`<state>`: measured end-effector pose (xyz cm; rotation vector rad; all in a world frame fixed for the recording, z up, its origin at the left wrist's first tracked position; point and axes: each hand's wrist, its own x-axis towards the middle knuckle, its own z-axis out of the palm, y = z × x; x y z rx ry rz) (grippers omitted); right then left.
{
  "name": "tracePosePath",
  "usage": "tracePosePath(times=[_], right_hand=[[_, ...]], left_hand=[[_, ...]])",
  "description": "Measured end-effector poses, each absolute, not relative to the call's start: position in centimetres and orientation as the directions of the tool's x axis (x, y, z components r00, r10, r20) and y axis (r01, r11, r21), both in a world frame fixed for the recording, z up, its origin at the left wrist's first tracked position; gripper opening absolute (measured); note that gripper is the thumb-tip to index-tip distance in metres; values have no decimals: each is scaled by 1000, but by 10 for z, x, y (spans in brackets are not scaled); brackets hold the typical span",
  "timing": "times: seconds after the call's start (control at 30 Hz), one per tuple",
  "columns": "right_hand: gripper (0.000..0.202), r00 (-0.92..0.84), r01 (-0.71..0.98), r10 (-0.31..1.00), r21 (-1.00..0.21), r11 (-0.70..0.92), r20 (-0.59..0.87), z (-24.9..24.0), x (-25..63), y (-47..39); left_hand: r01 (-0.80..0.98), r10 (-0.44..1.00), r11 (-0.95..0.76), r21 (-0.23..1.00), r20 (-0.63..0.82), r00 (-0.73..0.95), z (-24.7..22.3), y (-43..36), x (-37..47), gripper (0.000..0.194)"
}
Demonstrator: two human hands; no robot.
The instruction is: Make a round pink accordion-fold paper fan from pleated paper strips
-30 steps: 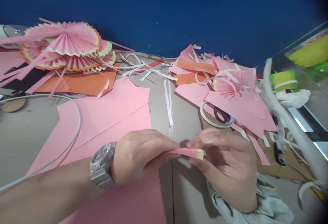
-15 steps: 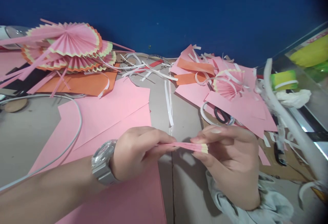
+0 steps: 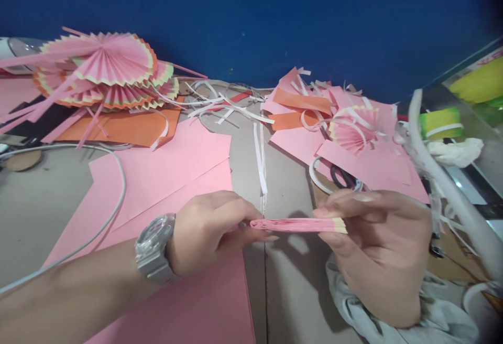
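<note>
A narrow pleated stack of pink paper (image 3: 294,224), with a pale yellow edge at its right end, is held level above the table. My right hand (image 3: 377,249) pinches it near that yellow end between thumb and fingers. At the other end, where the folds show as a rounded edge, the thumb and finger of my left hand (image 3: 220,226) close lightly around it. A grey watch (image 3: 155,247) is on my left wrist. Large pink paper sheets (image 3: 176,176) lie beneath and beyond my left hand.
Finished pleated paper fans (image 3: 110,61) pile up at the back left over orange paper (image 3: 121,126). White paper strips (image 3: 259,160) lie mid-table. Back right holds pink scraps, a small fan (image 3: 353,129) and black-handled scissors (image 3: 341,176). A white cable (image 3: 123,186) loops at left.
My right hand has moved right with the pleated paper, so more of its length shows between the hands. My left hand has stayed nearly in place, its fingers now at the paper's left end.
</note>
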<state>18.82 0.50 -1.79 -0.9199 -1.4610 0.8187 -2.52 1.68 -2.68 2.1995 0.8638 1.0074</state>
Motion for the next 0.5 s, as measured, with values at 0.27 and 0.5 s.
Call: tracePosePath(times=[0.27, 0.5], right_hand=[[52, -27, 89, 911, -907, 412, 412, -18, 190, 5], [53, 10, 118, 916, -910, 397, 401, -18, 188, 6]], left_hand=[[291, 689, -689, 664, 475, 547, -26, 19, -27, 7], [301, 680, -707, 639, 498, 539, -28, 18, -25, 7]])
